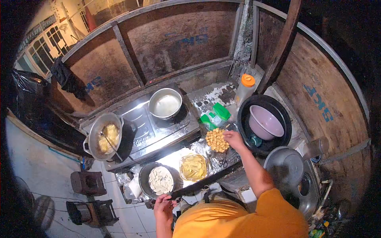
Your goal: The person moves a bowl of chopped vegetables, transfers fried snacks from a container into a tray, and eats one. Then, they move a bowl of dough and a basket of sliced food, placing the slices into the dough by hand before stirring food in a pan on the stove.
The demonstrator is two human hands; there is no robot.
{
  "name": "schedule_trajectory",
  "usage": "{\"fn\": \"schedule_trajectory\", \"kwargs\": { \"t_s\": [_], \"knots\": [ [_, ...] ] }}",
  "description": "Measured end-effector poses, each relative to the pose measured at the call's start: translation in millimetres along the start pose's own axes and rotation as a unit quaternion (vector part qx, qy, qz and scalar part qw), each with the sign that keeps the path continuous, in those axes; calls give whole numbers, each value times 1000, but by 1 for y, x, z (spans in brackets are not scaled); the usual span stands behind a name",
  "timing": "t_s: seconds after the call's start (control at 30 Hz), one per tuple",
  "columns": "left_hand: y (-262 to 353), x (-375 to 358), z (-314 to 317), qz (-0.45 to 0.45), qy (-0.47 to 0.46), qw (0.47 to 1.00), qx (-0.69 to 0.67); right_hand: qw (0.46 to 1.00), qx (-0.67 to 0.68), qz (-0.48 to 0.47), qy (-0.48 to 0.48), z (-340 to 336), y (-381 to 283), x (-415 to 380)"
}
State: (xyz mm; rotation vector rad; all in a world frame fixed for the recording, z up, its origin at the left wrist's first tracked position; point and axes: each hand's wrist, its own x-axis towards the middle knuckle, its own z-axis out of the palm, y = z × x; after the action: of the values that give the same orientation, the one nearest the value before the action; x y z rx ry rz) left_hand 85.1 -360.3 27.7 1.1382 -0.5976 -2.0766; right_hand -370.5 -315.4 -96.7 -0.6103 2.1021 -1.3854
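My right hand (234,140) reaches to the edge of a pile of golden-brown cubes (217,139), its fingers drawn together; anything between them is too small to make out. Loosely curled, with fingers apart, my left hand (164,206) is just below the rim of a dark bowl (145,183) and appears to hold nothing. Flat white slices (161,180) fill that bowl. Between the two hands, a yellow basket (182,175) contains pale yellow slices (194,167). Green packets (221,111) lie behind the cubes.
On the stove (143,135), a pan (91,148) holds yellow food in oil with a utensil; beside it stands a light metal pot (166,104). A bottle with an orange lid (245,89) and a black tub (243,115) holding a purple bowl (266,122) are right.
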Motion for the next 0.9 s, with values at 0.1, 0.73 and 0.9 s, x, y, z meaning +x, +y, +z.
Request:
{"fn": "schedule_trajectory", "kwargs": {
  "t_s": [0.1,0.73,0.9],
  "knots": [
    [-3,2,-3,-14,15,1000,0,998,62,-13,-14,1,-2,-6],
    [3,-6,-10,-19,2,1000,15,993,34,62,92,-27,6,-7],
    [4,-3,-13,-20,14,1000,19,959,-241,-87,124,-9,34,-8]
  ]
}}
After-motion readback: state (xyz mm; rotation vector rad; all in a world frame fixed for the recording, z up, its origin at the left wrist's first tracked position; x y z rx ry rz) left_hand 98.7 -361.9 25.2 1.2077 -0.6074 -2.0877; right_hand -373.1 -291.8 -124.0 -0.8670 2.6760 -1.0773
